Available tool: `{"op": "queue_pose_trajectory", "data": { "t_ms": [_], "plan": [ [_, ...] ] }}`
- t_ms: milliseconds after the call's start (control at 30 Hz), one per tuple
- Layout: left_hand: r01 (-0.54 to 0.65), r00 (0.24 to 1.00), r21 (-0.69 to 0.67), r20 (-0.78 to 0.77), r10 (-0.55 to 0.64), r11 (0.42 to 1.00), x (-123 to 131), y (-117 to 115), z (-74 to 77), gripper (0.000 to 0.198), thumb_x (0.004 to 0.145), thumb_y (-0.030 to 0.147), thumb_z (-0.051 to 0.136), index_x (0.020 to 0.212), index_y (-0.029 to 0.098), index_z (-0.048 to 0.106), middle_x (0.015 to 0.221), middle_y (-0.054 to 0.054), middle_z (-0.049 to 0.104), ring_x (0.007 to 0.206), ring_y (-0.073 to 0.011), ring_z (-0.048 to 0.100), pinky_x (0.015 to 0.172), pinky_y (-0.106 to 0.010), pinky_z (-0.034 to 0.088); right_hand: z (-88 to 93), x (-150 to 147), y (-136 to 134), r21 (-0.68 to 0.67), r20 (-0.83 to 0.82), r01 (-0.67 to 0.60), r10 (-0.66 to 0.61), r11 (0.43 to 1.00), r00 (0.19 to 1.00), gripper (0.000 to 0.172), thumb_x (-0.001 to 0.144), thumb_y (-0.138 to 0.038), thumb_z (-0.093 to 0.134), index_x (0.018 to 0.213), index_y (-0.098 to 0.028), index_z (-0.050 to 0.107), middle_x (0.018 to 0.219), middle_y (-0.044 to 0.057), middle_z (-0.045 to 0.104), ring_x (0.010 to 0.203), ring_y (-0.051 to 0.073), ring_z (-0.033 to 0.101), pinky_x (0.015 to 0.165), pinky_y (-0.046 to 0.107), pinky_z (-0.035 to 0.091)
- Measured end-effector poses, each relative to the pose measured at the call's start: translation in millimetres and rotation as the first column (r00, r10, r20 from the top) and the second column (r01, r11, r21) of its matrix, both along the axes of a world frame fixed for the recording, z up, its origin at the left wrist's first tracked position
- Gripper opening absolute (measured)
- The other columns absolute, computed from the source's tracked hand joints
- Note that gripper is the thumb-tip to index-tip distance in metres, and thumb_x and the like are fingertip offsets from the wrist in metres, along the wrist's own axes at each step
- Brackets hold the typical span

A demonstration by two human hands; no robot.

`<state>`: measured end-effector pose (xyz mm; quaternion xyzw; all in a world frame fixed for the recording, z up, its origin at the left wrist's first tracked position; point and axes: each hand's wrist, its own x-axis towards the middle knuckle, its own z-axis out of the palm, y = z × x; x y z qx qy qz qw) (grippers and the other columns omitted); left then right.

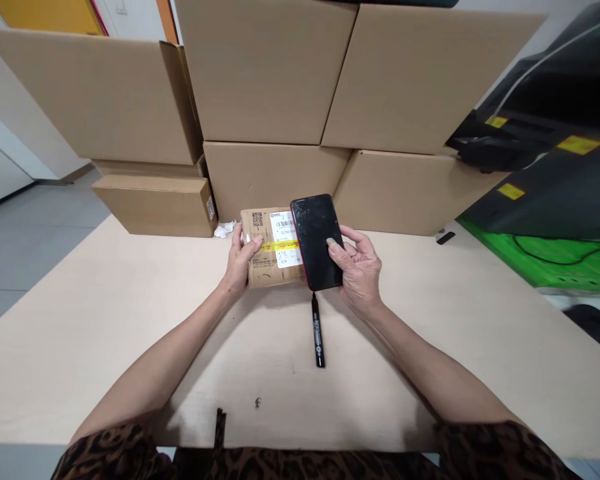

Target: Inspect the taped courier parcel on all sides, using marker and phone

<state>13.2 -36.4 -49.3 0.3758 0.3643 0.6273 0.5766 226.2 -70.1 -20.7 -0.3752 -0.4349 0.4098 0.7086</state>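
Note:
My left hand [242,259] grips the left side of a small cardboard box [263,270], its thumb on the top face. The box carries a white shipping label, a printed square code and a strip of yellow tape. My right hand [359,268] is closed around a smartphone [314,230] with a dark screen and a red edge, thumb lying on the glass. The phone covers the right part of the box; whether the two touch I cannot tell. Just below the phone, a black marker pen [318,333] lies on the table.
Large cardboard boxes [270,73] are stacked along the back of the table [105,333]. A flatter carton [155,207] stands at the left, with crumpled white paper [225,229] beside it. A small black object [446,238] lies at the back right. Dark equipment [555,167] stands beyond.

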Motion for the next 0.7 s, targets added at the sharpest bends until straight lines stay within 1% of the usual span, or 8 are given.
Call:
{"op": "queue_pose_trajectory", "data": {
  "t_ms": [133,267,367,433,500,600,700],
  "plan": [
    [0.0,1.0,-0.017,0.014,0.0,1.0,1,-1,3.6,0.1,0.073,0.05,0.09,0.157,0.024,0.044,0.16,-0.018,0.057,0.145,-0.045,0.059,0.12,-0.064,0.051,0.6,-2,0,0.009,-0.045,-0.005,0.005,1.0,0.999,0.051,0.068,-0.041,0.097,0.109,-0.026,0.072,0.077,-0.005,0.078,0.068,0.011,0.072,0.07,0.026,0.063],
    [-0.005,1.0,-0.011,0.001,0.005,1.0,1,-3,4.8,0.099,0.073,0.05,0.089,0.157,0.023,0.044,0.161,-0.019,0.055,0.149,-0.0466,0.055,0.123,-0.066,0.048,0.5,-2,0,-0.019,-0.066,0.009,-0.01,1.0,0.998,0.053,0.066,-0.042,0.097,0.109,-0.027,0.071,0.084,-0.004,0.081,0.071,0.013,0.075,0.072,0.03,0.066],
    [0.0,1.0,-0.027,-0.013,-0.001,1.0,1,-3,5.2,0.103,0.073,0.051,0.089,0.16,0.025,0.042,0.163,-0.016,0.055,0.148,-0.0454,0.056,0.123,-0.066,0.047,-0.4,0,0,-0.043,-0.067,0.005,-0.008,0.999,0.998,0.055,0.066,-0.043,0.097,0.111,-0.028,0.069,0.087,-0.002,0.082,0.07,0.015,0.075,0.07,0.034,0.067],
    [0.004,1.0,-0.035,-0.014,-0.004,0.999,1,-4,5.4,0.105,0.073,0.052,0.089,0.162,0.027,0.04,0.163,-0.014,0.055,0.147,-0.0437,0.057,0.123,-0.064,0.048,-1.0,1,0,-0.059,-0.072,0.002,-0.007,0.998,0.997,0.057,0.066,-0.043,0.097,0.112,-0.027,0.069,0.087,-0.002,0.081,0.069,0.016,0.075,0.07,0.035,0.067],
    [0.002,1.0,-0.032,-0.007,-0.002,0.999,1,-4,5.6,0.106,0.072,0.051,0.089,0.163,0.027,0.039,0.164,-0.014,0.055,0.147,-0.0429,0.057,0.123,-0.062,0.048,-1.4,3,-1,-0.068,-0.073,0.012,-0.017,0.998,0.997,0.059,0.065,-0.044,0.098,0.112,-0.027,0.068,0.086,-0.002,0.081,0.068,0.016,0.075,0.069,0.035,0.067],
    [0.0,1.0,-0.02,0.003,0.0,1.0,1,-3,6.0,0.108,0.071,0.051,0.09,0.161,0.023,0.039,0.162,-0.018,0.055,0.144,-0.0445,0.059,0.121,-0.063,0.049,-1.8,12,1,-0.061,-0.074,0.071,-0.076,0.996,0.994,0.064,0.062,-0.047,0.099,0.112,-0.026,0.066,0.084,-0.002,0.079,0.067,0.016,0.074,0.067,0.035,0.067],
    [0.014,1.0,-0.008,-0.001,-0.014,1.0,1,-3,5.4,0.104,0.072,0.052,0.089,0.16,0.024,0.04,0.158,-0.018,0.059,0.141,-0.0446,0.062,0.119,-0.065,0.051,-4.2,33,7,-0.052,-0.078,0.182,-0.186,0.982,0.98,0.068,0.058,-0.048,0.1,0.11,-0.024,0.065,0.084,-0.002,0.078,0.067,0.015,0.074,0.07,0.035,0.067]
  ]
}}
